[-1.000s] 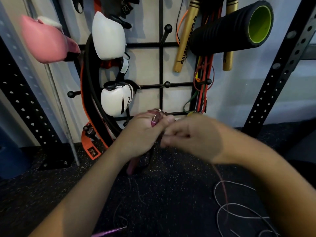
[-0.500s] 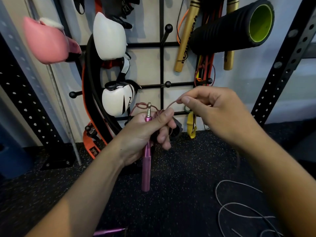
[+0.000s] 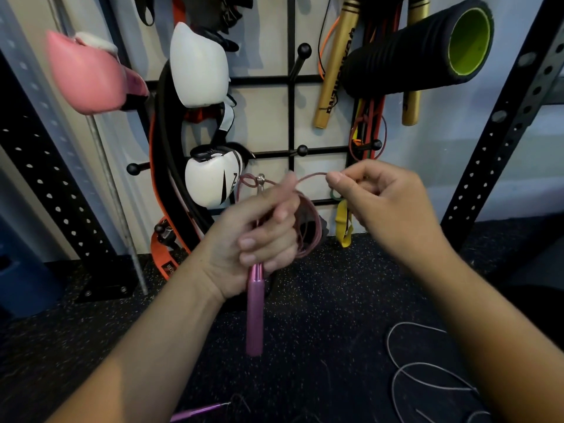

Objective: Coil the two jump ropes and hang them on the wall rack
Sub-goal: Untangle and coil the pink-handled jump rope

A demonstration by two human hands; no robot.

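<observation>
My left hand [image 3: 253,236] is curled round the top of the pink handle [image 3: 255,312], w/ a few loops of the pink cord [image 3: 311,230] bunched under the same fingers; thumb pressing the cord near the metal swivel [image 3: 261,180]. Handle hangs straight down below my fist. My right hand [image 3: 387,206] pinches the cord btwn thumb & forefinger, just right of the left, holding a short arc of it up in the air. So both hands are closed on the same rope.

Step in hand, as I read it: still coiling rope no. 1, laying another loop into the left. Coil looks small so far, and the 2nd pink handle [image 3: 198,412] lies on the floor [image 3: 320,300] by my left forearm, so there's prob. more cord to gather; can't see how much.

The other rope, grey cord [image 3: 427,383], is loose on the floor at lower right, well apart, not coiled at all.

Next move needs: bring the right-hand arc over to the left, trap it under the thumb w/o letting earlier loops slip, then slide right down the cord for the next length. Thin cord tends to spring & twist, so keep loops same size.

Wall rack [image 3: 291,117] is straight ahead; the peg [image 3: 302,150] above my hands looks free, a likely spot to hang it.
</observation>
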